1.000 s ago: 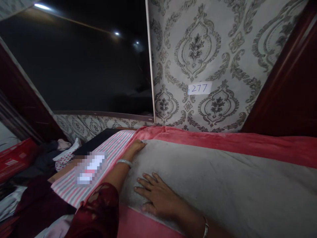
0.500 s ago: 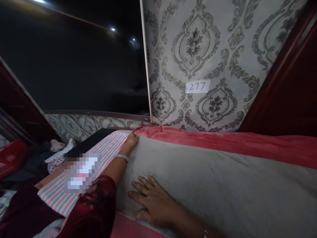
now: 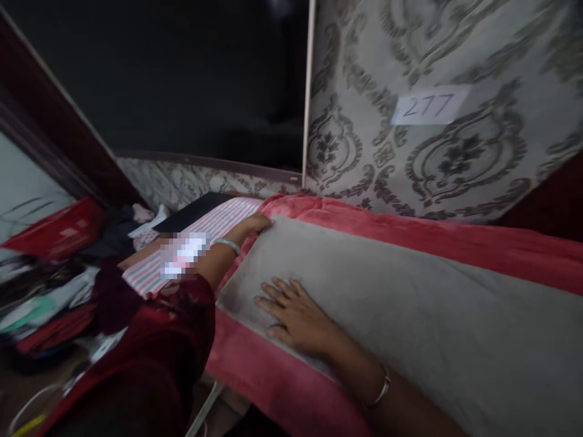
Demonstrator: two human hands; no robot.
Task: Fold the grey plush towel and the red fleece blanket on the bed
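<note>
A grey blanket (image 3: 410, 309) with a pink border (image 3: 410, 233) lies spread over a bed. My right hand (image 3: 298, 315) rests flat on the grey part near its left corner, fingers spread. My left hand (image 3: 255, 226) reaches forward to the far left corner of the blanket, where its fingers close on the pink edge. A silver bangle sits on each wrist. Under the left arm lies a pink and white striped sheet (image 3: 218, 223).
A wall with grey damask wallpaper (image 3: 364, 121) bears a paper label reading 277 (image 3: 430, 106). A large dark panel (image 3: 182, 79) stands at the upper left. Clothes and a red box (image 3: 59, 233) are piled at the left, beside the bed.
The view has swung down and to the left, showing more of the pile beside the bed. My left hand has stayed at the blanket's far corner and my right hand stays flat on the grey part.
</note>
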